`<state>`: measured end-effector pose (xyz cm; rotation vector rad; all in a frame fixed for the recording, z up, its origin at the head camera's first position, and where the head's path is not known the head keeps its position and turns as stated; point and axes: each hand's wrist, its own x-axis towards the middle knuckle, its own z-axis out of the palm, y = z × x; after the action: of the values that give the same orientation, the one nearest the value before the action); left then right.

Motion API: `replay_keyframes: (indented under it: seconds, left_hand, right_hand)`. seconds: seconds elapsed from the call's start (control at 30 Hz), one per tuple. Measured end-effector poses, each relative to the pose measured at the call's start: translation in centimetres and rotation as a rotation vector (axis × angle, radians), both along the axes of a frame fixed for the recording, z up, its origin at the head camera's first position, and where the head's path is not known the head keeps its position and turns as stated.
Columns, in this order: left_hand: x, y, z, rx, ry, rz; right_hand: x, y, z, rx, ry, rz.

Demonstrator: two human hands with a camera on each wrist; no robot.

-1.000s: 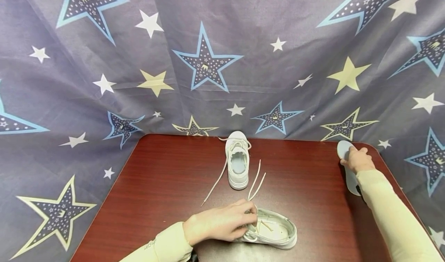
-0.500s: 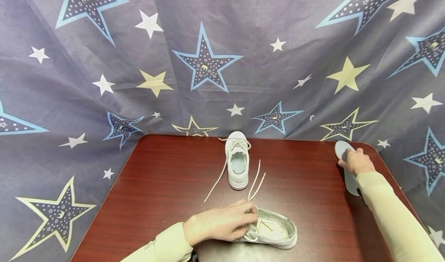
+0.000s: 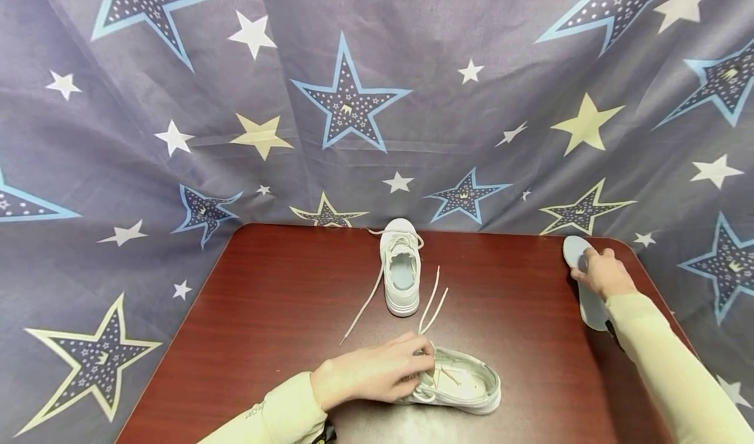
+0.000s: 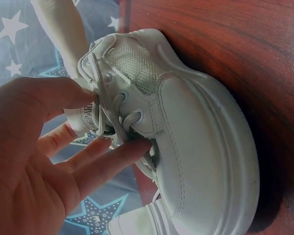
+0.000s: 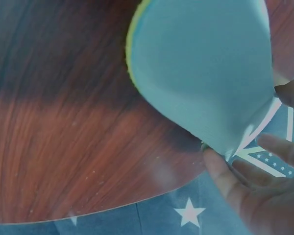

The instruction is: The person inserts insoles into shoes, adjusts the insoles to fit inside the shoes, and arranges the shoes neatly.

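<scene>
A white lace-up shoe [image 3: 471,401] lies near the table's front, its opening facing right. My left hand [image 3: 377,372] holds it at the tongue and laces; in the left wrist view the thumb presses the tongue [image 4: 78,121] and a finger reaches under the laces [image 4: 108,105]. At the far right my right hand [image 3: 607,275] grips a pale blue insole [image 3: 574,251] by its edges. The right wrist view shows the insole [image 5: 206,58] bending near the fingers, with a yellow rim along one side.
A second white shoe [image 3: 402,300] stands at the back middle, toe away, with a pale insole inside and one lace trailing left. The reddish-brown table [image 3: 283,293] meets a star-patterned cloth [image 3: 365,182] at the back and sides.
My right hand has shifted slightly left with the insole. The left hand keeps its hold on the near shoe, and the head view has moved a little.
</scene>
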<state>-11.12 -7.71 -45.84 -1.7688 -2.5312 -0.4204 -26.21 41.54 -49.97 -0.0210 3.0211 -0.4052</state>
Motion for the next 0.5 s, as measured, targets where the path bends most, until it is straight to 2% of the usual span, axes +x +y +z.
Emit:
replay_keyframes:
  seconds: [0.17,0.3,0.5]
  left_hand:
    - [-0.1,-0.1,0.1,0.004,-0.002,0.001]
    - [-0.1,-0.1,0.1,-0.001,-0.015,0.003]
    - [-0.2,-0.1,-0.3,0.030,-0.018,-0.013]
  right_hand:
    - [0.5,-0.3,0.4,0.019,0.033,0.037]
    - [1.0,-0.6,0.7,0.030,0.028,0.051]
    - [1.7,-1.2,0.9,0.043,0.038,0.065]
